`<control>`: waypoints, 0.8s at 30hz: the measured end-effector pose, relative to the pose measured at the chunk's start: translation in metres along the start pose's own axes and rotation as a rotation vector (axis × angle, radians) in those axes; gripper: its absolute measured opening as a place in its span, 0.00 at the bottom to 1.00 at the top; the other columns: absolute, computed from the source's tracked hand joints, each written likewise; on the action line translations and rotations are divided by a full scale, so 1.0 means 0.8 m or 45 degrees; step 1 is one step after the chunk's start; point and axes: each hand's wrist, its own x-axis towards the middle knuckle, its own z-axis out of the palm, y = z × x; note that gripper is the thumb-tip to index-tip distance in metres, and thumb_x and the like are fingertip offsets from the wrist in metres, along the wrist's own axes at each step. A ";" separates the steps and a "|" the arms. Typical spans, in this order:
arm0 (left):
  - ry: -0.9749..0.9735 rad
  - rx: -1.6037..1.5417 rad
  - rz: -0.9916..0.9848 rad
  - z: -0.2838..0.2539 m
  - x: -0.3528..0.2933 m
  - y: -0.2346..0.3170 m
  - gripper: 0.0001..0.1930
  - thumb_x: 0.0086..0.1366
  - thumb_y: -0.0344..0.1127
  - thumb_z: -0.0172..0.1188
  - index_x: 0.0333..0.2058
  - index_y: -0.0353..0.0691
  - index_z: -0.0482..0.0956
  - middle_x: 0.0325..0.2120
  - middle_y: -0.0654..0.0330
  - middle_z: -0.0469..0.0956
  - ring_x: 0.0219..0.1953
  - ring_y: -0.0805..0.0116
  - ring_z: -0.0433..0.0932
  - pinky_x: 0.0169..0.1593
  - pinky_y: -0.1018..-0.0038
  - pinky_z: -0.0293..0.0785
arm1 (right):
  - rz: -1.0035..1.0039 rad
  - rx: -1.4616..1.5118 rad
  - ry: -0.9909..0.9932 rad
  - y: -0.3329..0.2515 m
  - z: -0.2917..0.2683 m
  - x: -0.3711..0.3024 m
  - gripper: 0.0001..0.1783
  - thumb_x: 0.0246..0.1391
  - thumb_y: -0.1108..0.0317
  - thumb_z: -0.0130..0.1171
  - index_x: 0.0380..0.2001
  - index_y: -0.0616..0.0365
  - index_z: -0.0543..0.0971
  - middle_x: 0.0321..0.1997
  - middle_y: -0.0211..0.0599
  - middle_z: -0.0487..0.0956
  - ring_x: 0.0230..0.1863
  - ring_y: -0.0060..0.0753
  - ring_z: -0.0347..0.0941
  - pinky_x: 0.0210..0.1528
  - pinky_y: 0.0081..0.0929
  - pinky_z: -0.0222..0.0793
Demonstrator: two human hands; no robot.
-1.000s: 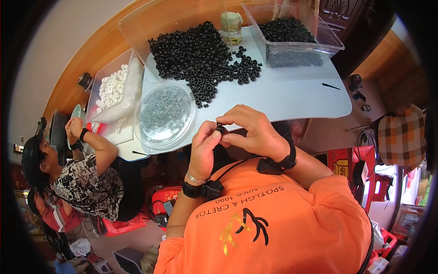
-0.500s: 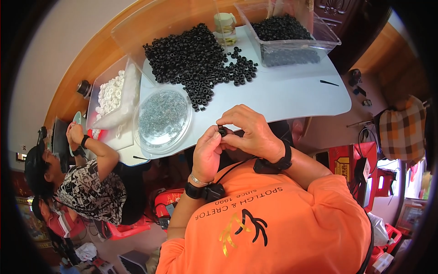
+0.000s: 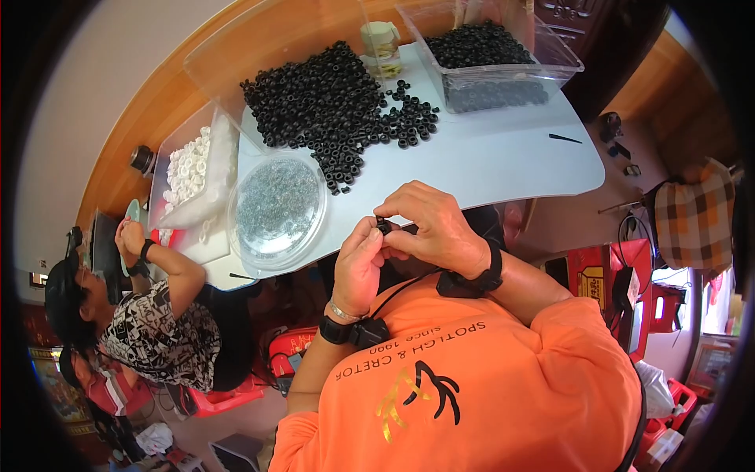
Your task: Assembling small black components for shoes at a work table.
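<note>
My left hand (image 3: 359,269) and my right hand (image 3: 431,230) meet just off the table's near edge. Between their fingertips is a small black ring-shaped part (image 3: 383,225), pinched from both sides. My fingers hide much of it. Ahead on the pale table (image 3: 487,157) lies a large heap of similar black ring-shaped parts (image 3: 314,94), spilling toward me from a clear bin on its side. Left of my hands stands a round clear tub (image 3: 279,208) of tiny, shiny, clear-looking pieces, too small to make out.
A clear bin (image 3: 503,82) of black parts stands at the far right, near a lidded jar (image 3: 381,47). At left is a bin of white rings (image 3: 189,169). A thin black tool (image 3: 565,138) lies on the right. Another person (image 3: 165,322) sits at left, hands raised.
My hands keep their pinch on the black part, almost unmoved. The table and its contents appear shifted slightly left in view.
</note>
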 end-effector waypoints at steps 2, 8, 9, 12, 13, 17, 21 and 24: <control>0.018 0.035 0.002 0.001 0.000 0.000 0.16 0.73 0.41 0.43 0.42 0.31 0.70 0.35 0.57 0.75 0.35 0.70 0.75 0.43 0.75 0.72 | -0.025 -0.020 0.003 0.000 -0.001 0.002 0.13 0.38 0.71 0.63 0.32 0.57 0.80 0.31 0.34 0.79 0.33 0.39 0.74 0.34 0.31 0.71; 0.025 0.152 0.019 -0.001 0.001 -0.001 0.16 0.73 0.40 0.42 0.45 0.31 0.70 0.36 0.58 0.75 0.35 0.71 0.75 0.43 0.75 0.71 | -0.026 -0.107 -0.041 -0.001 -0.004 0.002 0.14 0.37 0.72 0.62 0.34 0.57 0.79 0.32 0.34 0.78 0.33 0.40 0.74 0.35 0.32 0.71; 0.035 0.180 0.040 -0.001 0.002 -0.001 0.16 0.73 0.41 0.43 0.43 0.31 0.70 0.35 0.58 0.75 0.34 0.71 0.75 0.42 0.77 0.71 | -0.026 -0.107 -0.041 -0.001 -0.004 0.003 0.14 0.37 0.72 0.62 0.34 0.57 0.79 0.32 0.34 0.78 0.33 0.40 0.74 0.35 0.32 0.71; 0.027 0.172 0.060 0.003 0.003 0.002 0.16 0.73 0.41 0.43 0.43 0.31 0.70 0.35 0.58 0.75 0.34 0.72 0.75 0.42 0.77 0.71 | -0.086 -0.119 0.009 -0.001 -0.004 0.004 0.15 0.37 0.72 0.62 0.34 0.56 0.79 0.33 0.33 0.78 0.33 0.40 0.74 0.35 0.32 0.71; 0.028 0.171 0.060 0.002 0.003 0.002 0.16 0.73 0.41 0.43 0.43 0.31 0.70 0.35 0.58 0.75 0.34 0.72 0.75 0.42 0.77 0.71 | -0.107 -0.118 0.017 0.000 -0.003 0.003 0.15 0.37 0.72 0.63 0.34 0.56 0.79 0.33 0.33 0.78 0.34 0.39 0.74 0.36 0.32 0.71; 0.001 0.147 0.065 -0.001 0.004 0.002 0.16 0.73 0.40 0.42 0.43 0.30 0.71 0.34 0.58 0.75 0.34 0.72 0.74 0.42 0.77 0.71 | -0.108 -0.088 0.027 0.001 -0.001 0.001 0.14 0.37 0.72 0.63 0.34 0.56 0.79 0.32 0.32 0.78 0.34 0.39 0.74 0.36 0.31 0.71; 0.013 0.149 0.074 -0.002 0.004 -0.001 0.16 0.73 0.39 0.42 0.43 0.30 0.71 0.34 0.58 0.75 0.33 0.72 0.75 0.41 0.77 0.71 | -0.111 -0.102 0.029 0.004 0.001 0.001 0.14 0.37 0.72 0.63 0.33 0.56 0.79 0.32 0.32 0.78 0.34 0.39 0.73 0.35 0.31 0.71; 0.036 0.177 0.063 0.000 0.005 -0.001 0.15 0.73 0.38 0.40 0.42 0.31 0.70 0.34 0.58 0.74 0.33 0.71 0.73 0.41 0.75 0.70 | -0.125 -0.135 0.019 0.008 0.003 0.001 0.14 0.37 0.73 0.63 0.32 0.57 0.78 0.31 0.33 0.79 0.34 0.38 0.75 0.35 0.31 0.72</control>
